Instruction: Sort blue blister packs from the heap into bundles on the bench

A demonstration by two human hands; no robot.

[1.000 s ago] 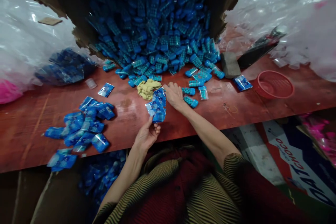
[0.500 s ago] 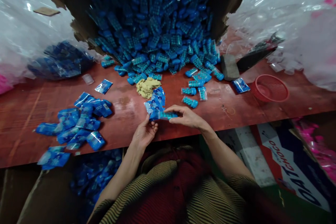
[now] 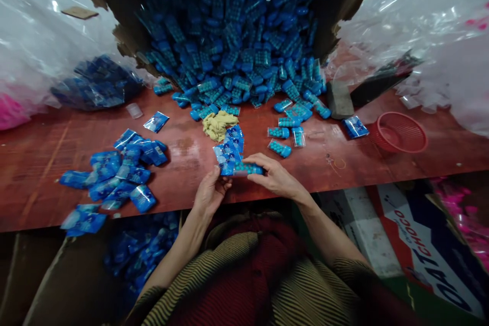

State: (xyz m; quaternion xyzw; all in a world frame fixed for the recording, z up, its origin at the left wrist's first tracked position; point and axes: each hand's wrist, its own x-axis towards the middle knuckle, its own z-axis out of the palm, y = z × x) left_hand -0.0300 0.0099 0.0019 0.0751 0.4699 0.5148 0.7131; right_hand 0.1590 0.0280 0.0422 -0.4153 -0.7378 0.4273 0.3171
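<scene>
My left hand (image 3: 208, 192) pinches a blue printed plastic sleeve (image 3: 226, 168) between thumb and fingers, close to the table's front edge. From the right, my right hand (image 3: 278, 176) grips a small clear bottle (image 3: 244, 167) filled with light-blue balls, its blue cap towards my palm. The bottle's clear end meets the sleeve's opening; whether it is inside cannot be made out. Just beyond my hands lie more flat blue sleeves (image 3: 234, 137), partly against a crumpled yellow cloth (image 3: 219, 125). Several similar bottles (image 3: 279, 148) rest to the right of them.
A torn carton (image 3: 126, 35) spills a heap of bottles (image 3: 244, 61) onto the red table (image 3: 183, 183). Sleeved bottles (image 3: 110, 175) are piled at left. At right are a grey block (image 3: 340, 100), a blue packet (image 3: 355, 127) and a red basket (image 3: 399, 132).
The camera view has shifted slightly, so the table's things appear a little further right. My hands keep hold of the sleeve and bottle, with hardly any change between them.
</scene>
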